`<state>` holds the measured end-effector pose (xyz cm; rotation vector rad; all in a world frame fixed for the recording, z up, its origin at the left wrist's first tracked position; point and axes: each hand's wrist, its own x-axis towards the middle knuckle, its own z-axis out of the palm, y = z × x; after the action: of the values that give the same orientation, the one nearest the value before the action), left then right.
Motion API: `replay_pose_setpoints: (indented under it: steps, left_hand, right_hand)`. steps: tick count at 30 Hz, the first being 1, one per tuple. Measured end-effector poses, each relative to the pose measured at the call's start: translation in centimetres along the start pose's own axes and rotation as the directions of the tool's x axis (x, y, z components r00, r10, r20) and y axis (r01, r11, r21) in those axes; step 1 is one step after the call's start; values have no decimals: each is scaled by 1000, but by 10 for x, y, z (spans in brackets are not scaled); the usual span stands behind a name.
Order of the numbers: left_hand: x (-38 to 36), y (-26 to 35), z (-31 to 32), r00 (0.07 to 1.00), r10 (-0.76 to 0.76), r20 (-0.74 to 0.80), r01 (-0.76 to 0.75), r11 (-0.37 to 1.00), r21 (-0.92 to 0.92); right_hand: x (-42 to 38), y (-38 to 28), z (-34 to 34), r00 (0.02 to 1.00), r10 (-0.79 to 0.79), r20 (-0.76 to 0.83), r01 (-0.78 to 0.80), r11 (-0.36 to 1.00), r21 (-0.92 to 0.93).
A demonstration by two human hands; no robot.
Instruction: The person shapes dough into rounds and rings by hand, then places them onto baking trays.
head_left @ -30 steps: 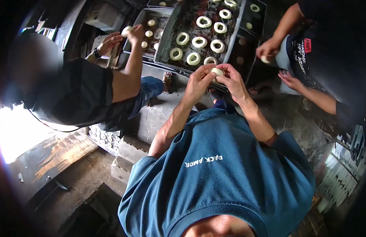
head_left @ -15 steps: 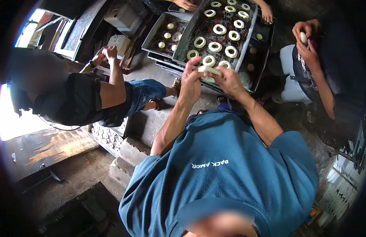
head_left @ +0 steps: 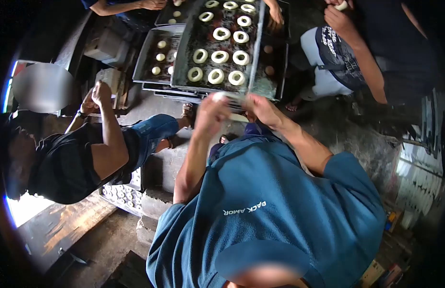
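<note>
In front of my chest, a ring of pale dough point(head_left: 236, 99) spans the gap between my two hands, badly smeared by motion. My left hand point(head_left: 213, 115) is curled at one end of it, blurred. At the other end, my right hand point(head_left: 262, 110) has its fingers closed on the ring. Just beyond my hands lies a large dark tray point(head_left: 252, 62) with rows of dough rings, among them one near its front edge point(head_left: 215, 76).
A smaller tray point(head_left: 143, 67) with dough balls sits left of the large one; another tray point(head_left: 265, 89) lies right. One co-worker point(head_left: 112, 149) stands left, another point(head_left: 366, 57) right, holding dough. Other people's hands point(head_left: 276, 14) reach in at the top. More rings lie lower left point(head_left: 120, 194).
The view has shifted, so the trays appear farther left and higher. My hands have come lower, nearer my body, and the dough ring between them has turned from a clear loop to a blur.
</note>
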<state>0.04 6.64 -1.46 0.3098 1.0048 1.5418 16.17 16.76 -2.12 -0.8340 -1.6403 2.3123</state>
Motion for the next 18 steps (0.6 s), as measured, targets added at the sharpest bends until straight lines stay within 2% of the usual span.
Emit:
replay_pose_setpoints:
  steps: [1,2,4,5,6,8,10,12,13,14,16,17,18]
  left_hand:
    - [8,-6,-19,991,105,86,-101,994,-48]
    - [10,-16,-22,992,84,95,-76,994,-82]
    - [19,-44,-34,970,-106,219,145,974,-174]
    - [21,-62,-29,985,-142,100,158,972,-173]
    - [24,-69,-34,976,-172,134,181,982,-56]
    - [32,-99,-60,977,-149,-155,197,911,363]
    - [22,-103,-83,960,-190,-207,255,899,355]
    - [0,-105,-109,924,-212,-317,321,881,348]
    - [-14,-107,-121,902,-192,-386,334,877,345]
    - [-31,-111,-137,868,-182,-462,376,849,372]
    - [-69,-116,-159,777,-139,-614,439,819,369]
    - [-89,-119,-167,740,-125,-661,451,822,348]
    - [-110,-128,-181,718,-112,-687,443,835,326]
  right_hand:
    - [-7,8,-15,996,86,3,-86,996,13]
    - [-15,0,-22,984,176,13,-176,984,22]
    - [-12,-3,-43,991,67,-113,-71,997,-26]
    - [-4,5,-55,984,75,-164,-90,992,-86]
    - [5,17,-68,974,79,-214,-111,984,-142]
    - [24,34,-94,932,93,-350,-248,869,-429]
    - [54,81,-132,907,-42,-420,-267,714,-647]
    - [86,111,-161,872,-29,-488,-367,622,-692]
    - [92,107,-166,878,43,-476,-354,727,-589]
    - [106,130,-180,865,22,-501,-306,815,-493]
    - [122,142,-189,837,96,-538,-334,870,-364]
    - [144,187,-211,778,135,-613,-405,854,-326]
    - [142,164,-203,775,207,-597,-469,821,-326]
